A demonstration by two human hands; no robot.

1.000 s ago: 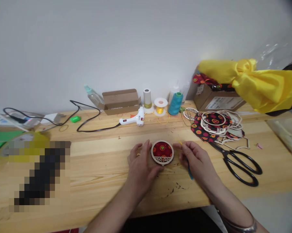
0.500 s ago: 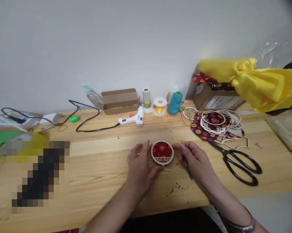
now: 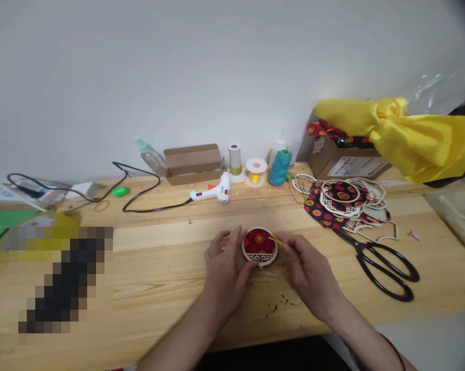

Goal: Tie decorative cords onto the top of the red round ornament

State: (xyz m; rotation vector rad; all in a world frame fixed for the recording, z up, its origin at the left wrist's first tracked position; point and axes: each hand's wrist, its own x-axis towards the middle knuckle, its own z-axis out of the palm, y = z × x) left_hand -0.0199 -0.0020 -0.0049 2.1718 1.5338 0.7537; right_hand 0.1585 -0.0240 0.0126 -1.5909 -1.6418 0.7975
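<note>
Holds round ornament (image 3: 259,240) by left edge in loosely curved left hand (image 3: 227,264); pinches yellow cord (image 3: 277,240) at ornament's right rim in right hand (image 3: 309,267).

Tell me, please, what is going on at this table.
A person is handling a round ornament faced with red patterned fabric. The left hand holds its edge against the table, while the right hand pinches yellow cord that reaches over the fabric. Scissors and a white glue gun lie nearby.
</note>
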